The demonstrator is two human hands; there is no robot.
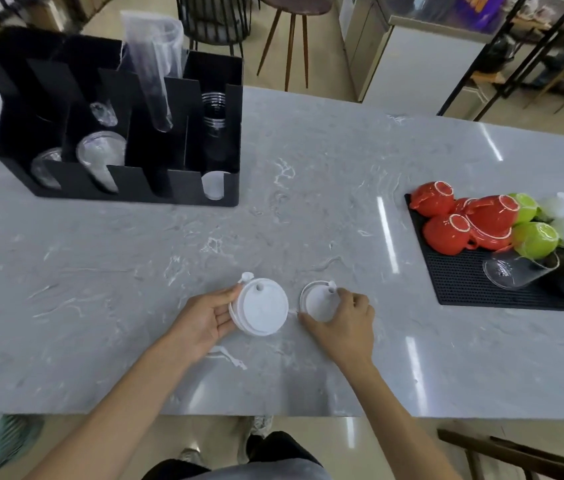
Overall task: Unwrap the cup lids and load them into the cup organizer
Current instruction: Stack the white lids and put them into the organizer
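A short stack of white cup lids (262,308) lies on the marble counter near its front edge. My left hand (204,320) holds this stack by its left rim, thumb on top and fingers under the edge. Just to the right lies a single white lid (316,299), and my right hand (344,322) grips it from the right with curled fingers. The black cup organizer (187,188) stands at the far left of the counter. It holds clear cups, a tall plastic sleeve (156,64) and white lids (214,185) in its front right slot.
A black rubber mat (460,289) at the right carries upturned red and green cups (481,220), white cups and a tipped clear glass (515,270). The grey marble counter (308,168) stretches between organizer and mat. Chairs and shelves stand beyond it.
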